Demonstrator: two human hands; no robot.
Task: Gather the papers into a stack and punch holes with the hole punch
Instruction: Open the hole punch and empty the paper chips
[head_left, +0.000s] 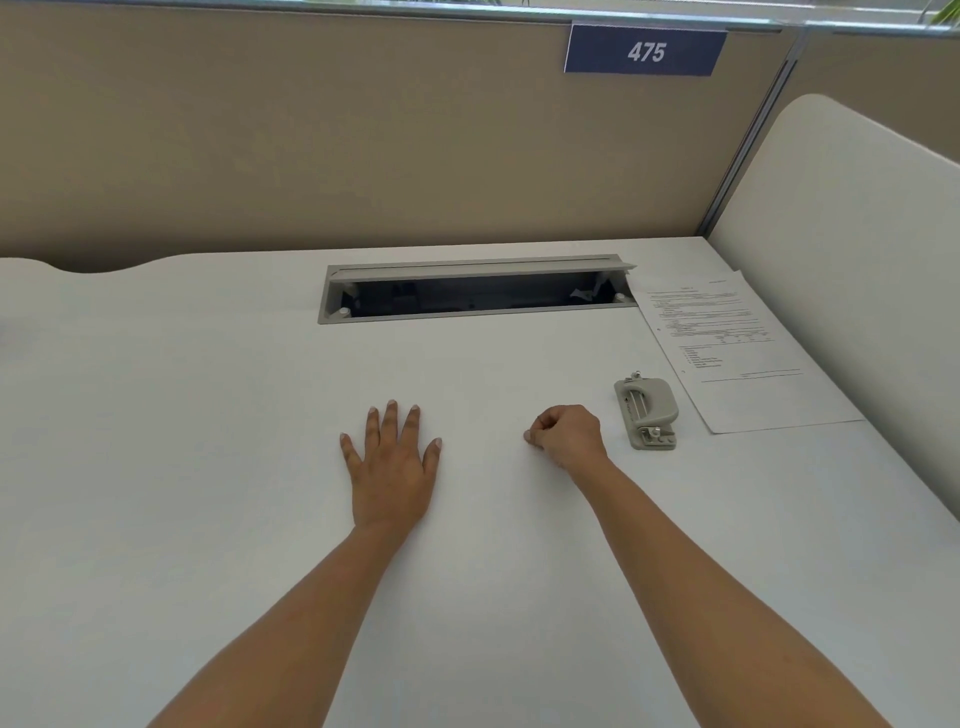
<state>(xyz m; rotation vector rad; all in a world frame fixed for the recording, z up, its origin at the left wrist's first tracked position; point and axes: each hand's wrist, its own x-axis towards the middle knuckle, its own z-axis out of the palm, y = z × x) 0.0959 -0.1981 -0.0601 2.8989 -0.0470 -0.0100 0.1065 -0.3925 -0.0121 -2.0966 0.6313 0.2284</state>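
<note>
right fingers (543, 420) near hole punch (648, 413)

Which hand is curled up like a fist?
The right hand, the one nearer the hole punch. Its fingers are curled in with nothing visible in them, while the left hand lies flat on the desk with fingers spread.

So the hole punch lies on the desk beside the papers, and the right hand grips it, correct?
Not quite. In the head view the hole punch lies on the desk beside the papers, but the right hand rests curled beside it, not touching it.
</note>
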